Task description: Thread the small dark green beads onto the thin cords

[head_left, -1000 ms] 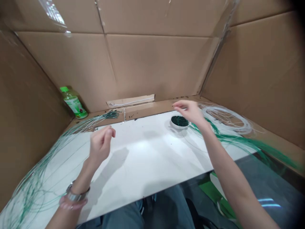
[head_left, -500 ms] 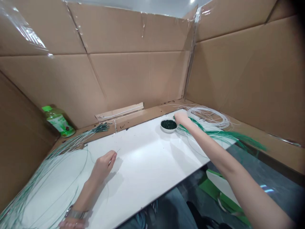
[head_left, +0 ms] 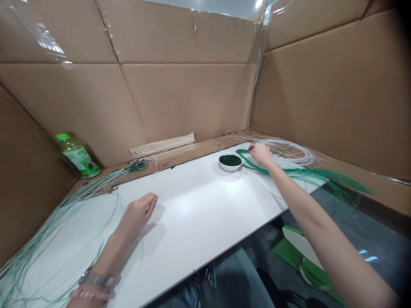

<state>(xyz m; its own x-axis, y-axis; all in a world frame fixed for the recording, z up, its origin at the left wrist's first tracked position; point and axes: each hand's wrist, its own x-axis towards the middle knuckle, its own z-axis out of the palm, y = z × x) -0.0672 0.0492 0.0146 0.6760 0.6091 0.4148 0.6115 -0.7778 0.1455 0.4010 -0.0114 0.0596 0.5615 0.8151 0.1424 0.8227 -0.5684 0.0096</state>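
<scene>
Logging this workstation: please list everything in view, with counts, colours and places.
tabletop: 1, white, centre
walls: 3, brown cardboard, left, back, right
bowl: 1, white, on tabletop
small pieces: many, dark green, in bowl
loose strands: many, green, right of bowl
coiled strands: many, white, far right
strand bundle: 1, green and white, left
bottle: 1, green, far left
strip: 1, brown, by back wall
unclear item: 1, green and white, lower right
thin strand: 1, colour unclear, pinched, left
wristband: 1, silver, left wrist
bracelet: 1, pink, left wrist
trousers: 1 pair, bluish, below tabletop
left hand: 1, bare, at thin strand
right hand: 1, bare, by loose strands
</scene>
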